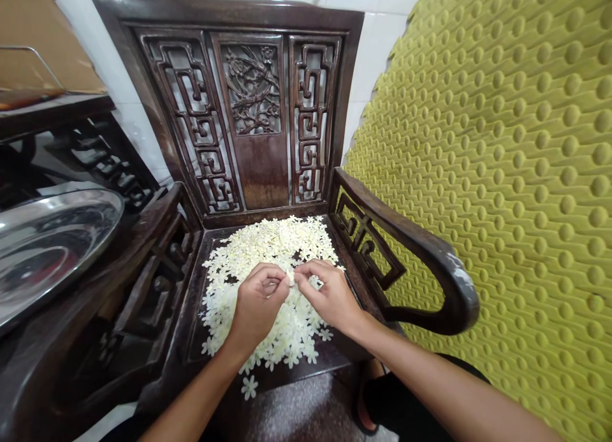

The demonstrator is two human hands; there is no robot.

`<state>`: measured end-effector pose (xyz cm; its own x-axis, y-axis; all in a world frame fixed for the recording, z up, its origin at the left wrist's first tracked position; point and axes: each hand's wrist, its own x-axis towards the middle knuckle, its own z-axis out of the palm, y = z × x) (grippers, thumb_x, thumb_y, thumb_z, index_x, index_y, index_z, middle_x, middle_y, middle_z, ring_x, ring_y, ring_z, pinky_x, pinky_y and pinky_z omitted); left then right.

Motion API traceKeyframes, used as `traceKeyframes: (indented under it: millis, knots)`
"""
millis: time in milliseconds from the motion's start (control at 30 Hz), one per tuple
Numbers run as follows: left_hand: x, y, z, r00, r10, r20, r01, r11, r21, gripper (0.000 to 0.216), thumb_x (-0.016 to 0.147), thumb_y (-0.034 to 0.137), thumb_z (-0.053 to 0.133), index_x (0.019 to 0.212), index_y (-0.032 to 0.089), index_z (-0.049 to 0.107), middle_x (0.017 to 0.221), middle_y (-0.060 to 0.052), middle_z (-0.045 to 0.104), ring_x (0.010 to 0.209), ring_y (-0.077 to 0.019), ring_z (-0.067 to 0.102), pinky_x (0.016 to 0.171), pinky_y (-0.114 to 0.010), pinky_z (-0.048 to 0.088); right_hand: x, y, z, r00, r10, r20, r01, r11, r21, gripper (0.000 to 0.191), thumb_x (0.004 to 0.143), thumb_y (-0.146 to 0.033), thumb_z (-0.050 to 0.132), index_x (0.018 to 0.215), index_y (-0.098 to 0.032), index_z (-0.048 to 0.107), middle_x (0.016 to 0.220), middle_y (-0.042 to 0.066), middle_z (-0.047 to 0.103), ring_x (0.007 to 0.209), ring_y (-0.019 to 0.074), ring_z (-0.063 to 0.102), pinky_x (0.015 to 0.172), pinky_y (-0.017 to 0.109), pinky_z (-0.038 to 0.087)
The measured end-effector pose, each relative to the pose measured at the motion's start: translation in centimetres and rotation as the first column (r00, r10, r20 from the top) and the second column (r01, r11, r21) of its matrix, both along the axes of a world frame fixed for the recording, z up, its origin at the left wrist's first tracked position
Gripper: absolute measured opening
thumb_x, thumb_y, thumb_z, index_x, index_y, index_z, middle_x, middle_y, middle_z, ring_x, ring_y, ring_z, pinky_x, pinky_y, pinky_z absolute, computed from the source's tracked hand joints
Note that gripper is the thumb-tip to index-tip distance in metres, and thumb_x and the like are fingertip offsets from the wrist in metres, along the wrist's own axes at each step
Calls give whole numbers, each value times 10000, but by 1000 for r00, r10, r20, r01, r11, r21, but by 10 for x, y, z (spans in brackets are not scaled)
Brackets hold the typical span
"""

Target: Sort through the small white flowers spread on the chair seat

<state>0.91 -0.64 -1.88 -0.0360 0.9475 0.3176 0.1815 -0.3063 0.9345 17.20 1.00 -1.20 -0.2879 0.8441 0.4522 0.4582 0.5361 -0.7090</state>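
Note:
A heap of small white star-petalled flowers (270, 257) covers most of the seat of a dark carved wooden chair (335, 359). My left hand (258, 305) and my right hand (329, 295) meet above the heap, with their fingertips curled together. Both pinch a small white flower (289, 277) between them. One loose flower (249, 386) lies apart on the seat's front edge. The heap beneath my hands is partly hidden.
The chair's fretwork backrest (262, 110) and curved armrest (421, 238) stand close around the seat. A large steel tray (48, 250) rests at left, a yellow-green dimpled mat (502, 174) hangs at right, and white tiles (377, 40) show behind.

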Motion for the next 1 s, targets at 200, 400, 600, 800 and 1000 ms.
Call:
traceKeyframes:
  millis: [200, 400, 600, 800, 1000]
  knots:
    - [1, -2, 0, 999, -42, 1, 42, 999, -13, 44, 817, 187, 632, 775, 186, 648, 877, -36, 595, 841, -162, 610, 686, -238, 536, 3, 3, 1, 1000, -14, 13, 14, 1000, 24, 107, 854, -155, 593, 776, -196, 654, 724, -12, 669, 713, 157, 610, 769, 310, 411]
    - [3, -2, 3, 999, -37, 11, 37, 999, -2, 50, 820, 209, 637, 783, 184, 661, 857, -39, 608, 842, -166, 615, 680, -240, 529, 3, 4, -3, 996, -33, -81, 28, 997, -66, 126, 845, -153, 575, 766, -190, 667, 727, 0, 664, 715, 160, 601, 730, 288, 438]
    - [3, -4, 8, 999, -33, 21, 33, 999, -8, 55, 819, 203, 638, 773, 181, 660, 857, -37, 605, 826, -159, 615, 670, -234, 524, 2, 5, -4, 980, 9, -200, -43, 986, -164, 137, 849, -170, 550, 771, -178, 661, 737, 3, 645, 720, 153, 584, 691, 258, 452]
    - [4, -3, 8, 999, -24, 42, 25, 1000, -13, 62, 810, 204, 638, 756, 179, 654, 855, -35, 599, 814, -156, 615, 677, -238, 525, 0, 5, -3, 964, 9, -264, -73, 969, -234, 130, 845, -184, 551, 760, -170, 648, 701, -14, 604, 681, 135, 550, 660, 243, 434]
    - [2, -1, 7, 999, 45, 28, -44, 999, -22, 76, 790, 188, 636, 715, 180, 645, 818, -31, 611, 779, -155, 614, 659, -234, 524, 5, 17, -12, 951, -133, -278, 64, 968, -244, 121, 857, -205, 524, 768, -174, 599, 694, -14, 569, 656, 139, 525, 633, 245, 428]
